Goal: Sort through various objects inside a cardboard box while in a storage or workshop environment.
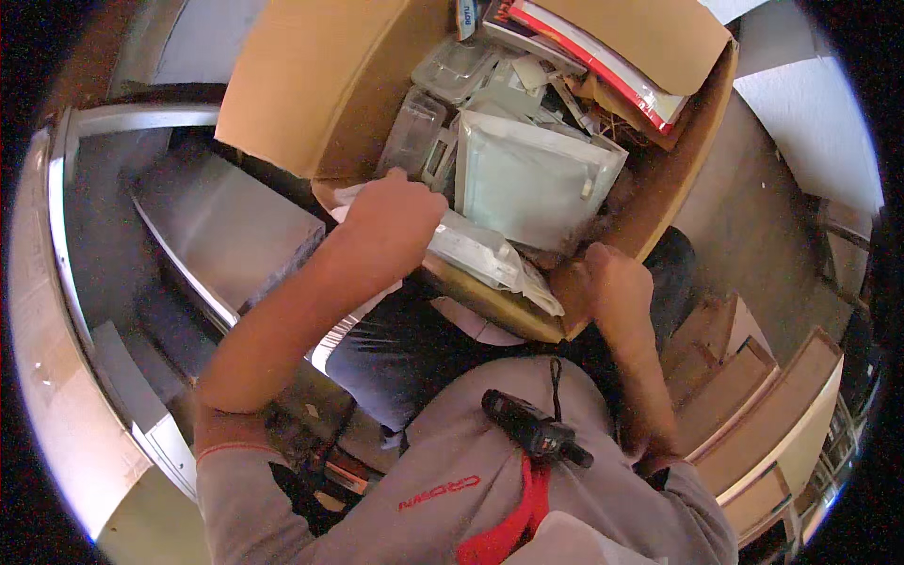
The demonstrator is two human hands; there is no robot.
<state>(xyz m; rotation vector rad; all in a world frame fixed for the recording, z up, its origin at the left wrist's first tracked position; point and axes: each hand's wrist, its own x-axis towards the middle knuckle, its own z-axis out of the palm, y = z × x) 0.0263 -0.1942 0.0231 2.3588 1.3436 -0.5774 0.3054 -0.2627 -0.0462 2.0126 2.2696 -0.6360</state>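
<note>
A large open cardboard box (330,85) stands tilted in front of me, full of mixed items. My left hand (400,218) is closed at the box's near left edge, beside a clear plastic packet (476,252). What its fingers hold is hidden. My right hand (617,284) grips the near right part of the box wall, its fingertips inside the rim. Between the hands lies a pale, flat rectangular plastic piece (532,179). Clear plastic containers (455,71) sit along the left inside wall. A red-and-white flat package (603,61) leans at the far right.
On the left stand a metal-framed shelf (141,115) and a grey metal panel (226,226). Several open wooden or cardboard trays (767,405) are stacked at the lower right. A black device (532,428) on a red strap hangs at my chest.
</note>
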